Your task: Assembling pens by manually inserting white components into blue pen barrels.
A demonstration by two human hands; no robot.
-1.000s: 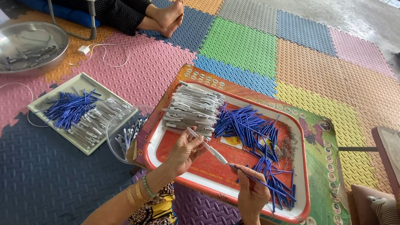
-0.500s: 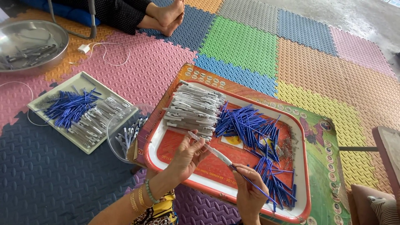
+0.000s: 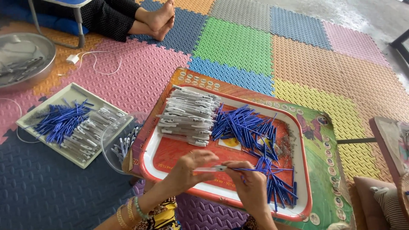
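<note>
My left hand (image 3: 190,169) grips a clear white pen barrel (image 3: 209,169) over the near part of a red tray (image 3: 179,150). My right hand (image 3: 249,184) pinches a thin blue refill (image 3: 255,169), its tip meeting the barrel's end. Both hands are close together, nearly touching. On the tray lie a pile of white pen barrels (image 3: 189,116) at the far left and a heap of blue refills (image 3: 251,130) to the right.
A low table with a colourful top (image 3: 328,170) carries the tray. Left of it sit a clear bowl of pen parts (image 3: 121,142), a white tray of refills and barrels (image 3: 70,123) and a metal basin (image 3: 23,57). Another person's bare feet (image 3: 159,19) rest on the foam mats.
My hands came together: the barrel, tilted and apart from the refill before, now lies level with the refill's tip at its end. My right hand moved up and left.
</note>
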